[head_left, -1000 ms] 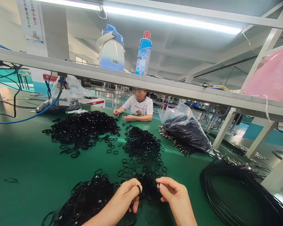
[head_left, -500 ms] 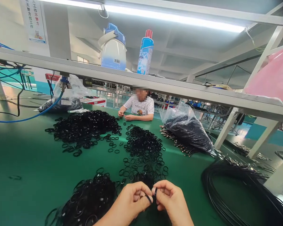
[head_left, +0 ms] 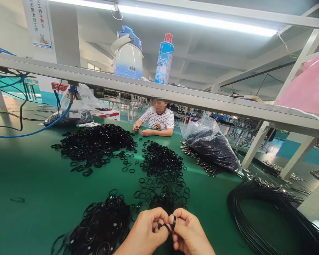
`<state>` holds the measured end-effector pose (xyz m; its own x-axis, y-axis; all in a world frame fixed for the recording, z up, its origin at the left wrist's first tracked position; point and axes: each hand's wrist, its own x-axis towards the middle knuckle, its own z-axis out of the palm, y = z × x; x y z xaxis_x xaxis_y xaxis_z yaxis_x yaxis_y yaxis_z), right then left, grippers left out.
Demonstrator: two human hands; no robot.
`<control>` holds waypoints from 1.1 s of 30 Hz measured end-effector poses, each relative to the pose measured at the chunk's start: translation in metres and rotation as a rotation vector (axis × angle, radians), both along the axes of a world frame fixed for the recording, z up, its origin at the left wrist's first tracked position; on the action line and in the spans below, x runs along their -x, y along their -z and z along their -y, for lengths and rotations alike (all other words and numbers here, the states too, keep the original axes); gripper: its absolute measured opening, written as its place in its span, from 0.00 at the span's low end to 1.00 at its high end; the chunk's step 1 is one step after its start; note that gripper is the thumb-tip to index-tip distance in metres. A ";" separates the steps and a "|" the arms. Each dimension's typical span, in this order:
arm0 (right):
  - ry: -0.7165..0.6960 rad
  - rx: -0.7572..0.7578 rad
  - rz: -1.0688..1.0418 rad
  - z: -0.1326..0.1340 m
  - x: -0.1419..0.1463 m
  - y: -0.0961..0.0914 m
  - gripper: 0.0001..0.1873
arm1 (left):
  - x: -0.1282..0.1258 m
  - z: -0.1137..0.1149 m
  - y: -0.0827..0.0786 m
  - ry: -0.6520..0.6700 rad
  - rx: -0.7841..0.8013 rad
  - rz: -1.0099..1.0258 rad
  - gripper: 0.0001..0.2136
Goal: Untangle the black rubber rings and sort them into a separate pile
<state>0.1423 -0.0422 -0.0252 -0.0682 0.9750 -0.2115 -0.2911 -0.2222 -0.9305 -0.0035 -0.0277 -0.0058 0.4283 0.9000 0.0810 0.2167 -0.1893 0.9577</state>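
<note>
My left hand (head_left: 146, 232) and my right hand (head_left: 187, 232) meet low at the frame's bottom centre, knuckles touching. Both pinch small black rubber rings (head_left: 167, 226) between thumb and fingers. Just left of them lies a heap of black rings (head_left: 101, 226) on the green table (head_left: 37, 191). A scatter of loose rings (head_left: 162, 177) spreads straight ahead of my hands.
A large ring pile (head_left: 95, 143) lies at the far left. Across the table sits a person in a striped shirt (head_left: 158, 120). A plastic bag of black parts (head_left: 212, 145) and a black cable coil (head_left: 271, 216) lie to the right. A metal shelf (head_left: 154, 94) spans overhead.
My two hands have come together from a little apart and dropped lower in the frame, with the rings now pressed between them. The person opposite has brought both hands closer together.
</note>
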 end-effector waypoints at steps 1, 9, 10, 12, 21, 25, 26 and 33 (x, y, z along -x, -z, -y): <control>-0.022 -0.016 0.039 0.000 -0.005 -0.001 0.25 | 0.000 -0.001 0.000 0.003 0.007 0.014 0.04; 0.085 -0.223 0.825 -0.006 -0.054 -0.010 0.05 | 0.005 -0.009 0.000 -0.053 0.388 0.226 0.04; 0.111 -0.277 0.916 -0.005 -0.053 -0.013 0.04 | 0.005 -0.009 0.000 -0.034 0.452 0.283 0.04; 0.165 -0.375 1.023 -0.001 -0.045 -0.020 0.07 | 0.005 -0.007 0.000 0.018 0.576 0.394 0.06; -0.046 -0.316 0.825 0.012 -0.013 -0.035 0.08 | 0.005 0.000 -0.003 0.151 0.660 0.552 0.13; -0.007 -0.286 0.795 0.008 -0.018 -0.026 0.08 | 0.005 -0.004 0.001 0.116 0.533 0.379 0.10; 0.014 -0.289 0.804 0.007 -0.019 -0.024 0.09 | 0.006 -0.005 0.002 0.103 0.483 0.327 0.10; 0.024 -0.452 1.062 0.011 -0.025 -0.029 0.22 | 0.008 -0.007 -0.001 0.040 0.501 0.372 0.09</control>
<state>0.1670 -0.0527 0.0039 -0.0458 0.9749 0.2178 0.6862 0.1891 -0.7024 -0.0119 -0.0209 -0.0044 0.4867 0.8512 -0.1965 -0.1466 0.3013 0.9422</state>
